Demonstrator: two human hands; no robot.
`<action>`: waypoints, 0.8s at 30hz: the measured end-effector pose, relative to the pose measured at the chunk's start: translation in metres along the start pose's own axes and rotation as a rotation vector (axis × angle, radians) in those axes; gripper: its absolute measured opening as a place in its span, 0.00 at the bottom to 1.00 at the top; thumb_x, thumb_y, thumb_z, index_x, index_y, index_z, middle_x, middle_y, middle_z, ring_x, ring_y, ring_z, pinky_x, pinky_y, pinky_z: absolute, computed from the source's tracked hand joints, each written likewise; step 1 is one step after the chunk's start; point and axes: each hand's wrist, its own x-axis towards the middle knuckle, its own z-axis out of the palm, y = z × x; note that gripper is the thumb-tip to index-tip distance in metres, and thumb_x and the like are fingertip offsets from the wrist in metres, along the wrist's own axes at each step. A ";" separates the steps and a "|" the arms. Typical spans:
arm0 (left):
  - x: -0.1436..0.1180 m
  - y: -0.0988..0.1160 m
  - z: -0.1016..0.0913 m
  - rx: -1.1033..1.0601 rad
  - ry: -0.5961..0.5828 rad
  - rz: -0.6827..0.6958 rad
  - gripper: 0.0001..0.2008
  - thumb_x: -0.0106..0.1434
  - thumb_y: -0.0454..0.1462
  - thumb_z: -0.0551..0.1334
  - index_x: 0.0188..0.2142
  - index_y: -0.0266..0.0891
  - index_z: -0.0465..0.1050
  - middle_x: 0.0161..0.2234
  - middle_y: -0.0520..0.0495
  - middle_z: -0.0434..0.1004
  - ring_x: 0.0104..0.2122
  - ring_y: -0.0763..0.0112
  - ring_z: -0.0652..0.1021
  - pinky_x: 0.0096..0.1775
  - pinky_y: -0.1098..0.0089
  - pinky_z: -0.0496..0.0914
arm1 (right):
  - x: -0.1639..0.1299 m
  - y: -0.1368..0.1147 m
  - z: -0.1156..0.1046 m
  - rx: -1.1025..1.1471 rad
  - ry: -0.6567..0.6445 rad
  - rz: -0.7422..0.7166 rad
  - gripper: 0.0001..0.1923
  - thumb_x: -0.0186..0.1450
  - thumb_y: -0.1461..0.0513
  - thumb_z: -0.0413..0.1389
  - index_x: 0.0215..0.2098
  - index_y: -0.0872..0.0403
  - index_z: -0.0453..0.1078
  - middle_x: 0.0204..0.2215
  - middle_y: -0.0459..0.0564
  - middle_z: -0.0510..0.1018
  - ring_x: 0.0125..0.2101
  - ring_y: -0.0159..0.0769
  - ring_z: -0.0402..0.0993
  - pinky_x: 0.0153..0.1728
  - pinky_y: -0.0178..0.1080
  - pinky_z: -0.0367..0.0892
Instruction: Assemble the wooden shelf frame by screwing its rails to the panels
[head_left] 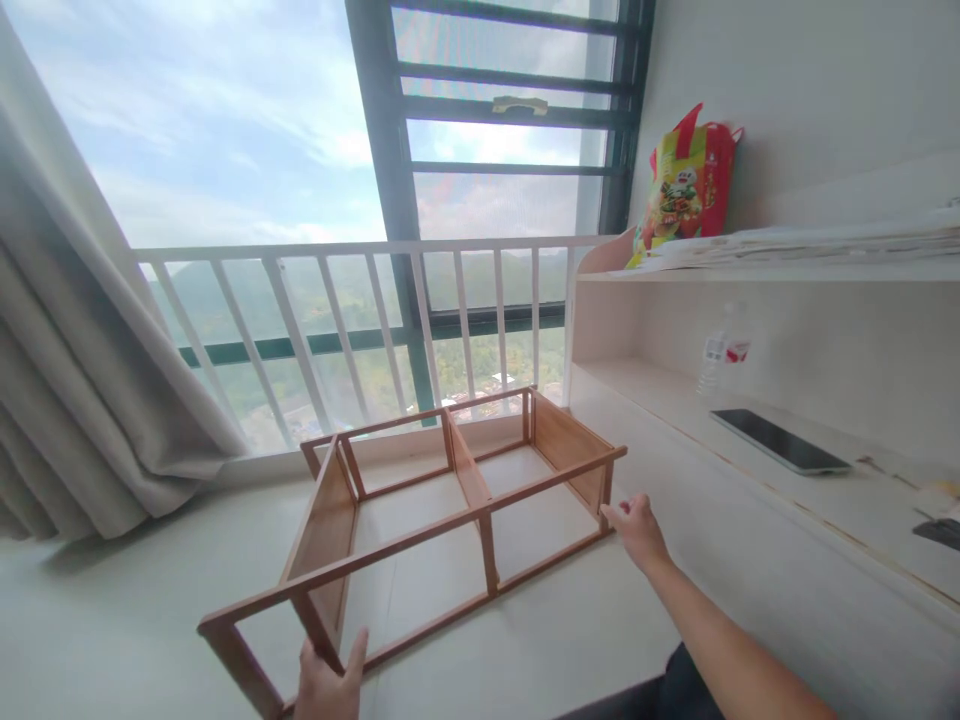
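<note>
A brown wooden shelf rack (487, 510) lies on its side on the pale floor, with flat boards joining its slim rails and posts. My left hand (328, 685) is closed around a post at the near left corner, thumb on one side and fingers on the other. At the rack's right end, my right hand (637, 532) is in a pinch, its fingertips up against the short end post. Whatever those fingers hold, if anything, is too small or hidden to make out.
White railing (367, 250) and a window stand behind the rack. A grey curtain (97, 380) hangs at left. On the right, a white shelf unit (675, 440) bears a tablet (780, 440), a clear plastic bottle (712, 362) and, higher, a red and yellow bag (686, 185).
</note>
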 end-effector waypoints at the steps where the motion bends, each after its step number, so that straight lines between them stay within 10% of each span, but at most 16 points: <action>1: 0.003 0.006 -0.001 0.029 -0.050 -0.028 0.34 0.59 0.57 0.55 0.54 0.32 0.68 0.45 0.32 0.79 0.48 0.41 0.80 0.50 0.49 0.75 | 0.001 0.000 0.008 -0.035 -0.005 -0.010 0.13 0.69 0.55 0.60 0.43 0.57 0.70 0.41 0.49 0.76 0.41 0.38 0.74 0.44 0.45 0.72; 10: 0.021 0.028 -0.047 0.271 -0.172 -0.024 0.22 0.64 0.53 0.47 0.30 0.42 0.70 0.32 0.33 0.82 0.44 0.38 0.81 0.45 0.53 0.72 | -0.003 -0.019 0.034 -0.269 0.018 -0.072 0.09 0.70 0.58 0.58 0.42 0.56 0.69 0.32 0.48 0.78 0.31 0.37 0.76 0.33 0.38 0.67; 24: 0.050 0.142 -0.174 0.571 -0.118 0.113 0.20 0.63 0.50 0.50 0.31 0.40 0.73 0.34 0.35 0.81 0.39 0.45 0.80 0.39 0.60 0.68 | 0.019 -0.147 -0.081 -0.575 0.022 -0.361 0.10 0.70 0.61 0.52 0.48 0.55 0.65 0.37 0.58 0.81 0.36 0.47 0.78 0.30 0.39 0.56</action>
